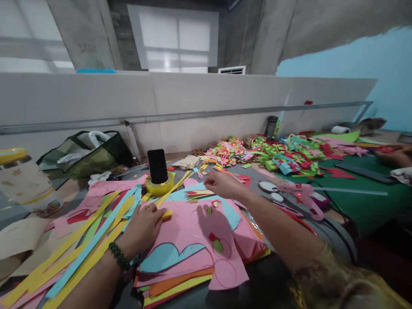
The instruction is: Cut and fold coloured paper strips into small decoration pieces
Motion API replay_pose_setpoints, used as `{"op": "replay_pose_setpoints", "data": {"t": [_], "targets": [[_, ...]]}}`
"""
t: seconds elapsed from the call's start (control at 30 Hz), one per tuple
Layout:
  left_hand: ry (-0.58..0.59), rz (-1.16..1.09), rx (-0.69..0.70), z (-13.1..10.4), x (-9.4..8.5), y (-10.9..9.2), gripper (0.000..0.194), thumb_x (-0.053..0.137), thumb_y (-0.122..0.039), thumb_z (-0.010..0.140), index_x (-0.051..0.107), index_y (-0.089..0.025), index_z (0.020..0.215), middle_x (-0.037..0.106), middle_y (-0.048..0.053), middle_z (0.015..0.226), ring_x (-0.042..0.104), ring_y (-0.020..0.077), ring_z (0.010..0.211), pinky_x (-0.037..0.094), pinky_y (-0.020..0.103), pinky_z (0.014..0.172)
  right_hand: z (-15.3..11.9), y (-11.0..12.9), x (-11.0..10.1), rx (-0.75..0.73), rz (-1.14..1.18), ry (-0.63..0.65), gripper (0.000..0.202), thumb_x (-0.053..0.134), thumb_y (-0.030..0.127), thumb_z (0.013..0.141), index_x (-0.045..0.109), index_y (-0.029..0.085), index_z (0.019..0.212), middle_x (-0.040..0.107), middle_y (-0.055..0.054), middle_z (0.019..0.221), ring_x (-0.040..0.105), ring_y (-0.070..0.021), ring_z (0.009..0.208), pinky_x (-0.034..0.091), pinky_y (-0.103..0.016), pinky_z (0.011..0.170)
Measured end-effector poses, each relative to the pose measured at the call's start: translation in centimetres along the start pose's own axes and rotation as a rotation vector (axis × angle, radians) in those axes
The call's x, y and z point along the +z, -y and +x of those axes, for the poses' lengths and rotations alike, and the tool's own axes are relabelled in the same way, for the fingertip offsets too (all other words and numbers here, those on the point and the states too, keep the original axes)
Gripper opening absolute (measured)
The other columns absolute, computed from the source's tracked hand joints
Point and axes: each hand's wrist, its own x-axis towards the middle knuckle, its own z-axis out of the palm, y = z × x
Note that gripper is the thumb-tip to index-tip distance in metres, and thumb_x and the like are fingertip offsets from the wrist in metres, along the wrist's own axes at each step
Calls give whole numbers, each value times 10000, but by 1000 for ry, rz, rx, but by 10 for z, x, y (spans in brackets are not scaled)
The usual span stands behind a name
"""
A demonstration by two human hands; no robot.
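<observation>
My left hand [146,225], wearing a ring and a green bead bracelet, rests on the left edge of a pink sheet [180,229]. Its curled fingers close on a small yellow piece [167,213]. Over the far part of the stack hangs my right hand [222,185], fingers drawn together; whatever they hold is too small to make out. Below its fingertips lies a bunch of thin pointed strips [199,194]. Small green and red scraps [218,246] lie on the pink sheet, near drawn circles. A blue wavy-edged piece [170,256] lies closer to me.
Long coloured strips [86,240] spread at left. A phone [157,165] stands in a yellow tape roll [157,185]. A pink glue gun [304,195] and scissors [289,209] lie at right. Finished colourful pieces [227,152] are heaped behind. Another person's hand [397,155] shows far right.
</observation>
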Motion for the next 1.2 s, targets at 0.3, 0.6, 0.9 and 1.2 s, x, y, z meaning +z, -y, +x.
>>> {"op": "replay_pose_setpoints", "data": {"t": [0.3,0.6,0.9,1.2], "targets": [[-34,-98,12,1,-3,1,362,556,-430,755,617,-237,1055,597,86,979,518,264,957,321,408,876,93,4,43,-1,-140,244,308,510,315,886,524,161,1152,548,-78,1155,569,-191,966,490,-399,810],[-94,-178,97,1,-6,-9,293,608,-362,721,661,-224,974,593,91,1038,513,264,970,297,430,909,110,-34,35,33,-116,84,320,521,317,878,526,152,1152,551,-77,1149,570,-204,968,492,-401,803],[-109,-273,139,3,-10,-10,236,574,-351,781,703,-211,921,652,69,917,574,214,861,376,334,801,105,-22,57,12,-89,224,298,510,315,885,535,165,1141,552,-76,1152,570,-195,964,491,-392,807],[-1,-258,-145,6,-7,29,195,620,-388,709,708,-218,748,657,60,854,589,221,803,389,298,703,93,-4,46,23,-29,82,282,517,304,879,555,140,1106,581,-79,1095,578,-191,934,490,-378,790]]}}
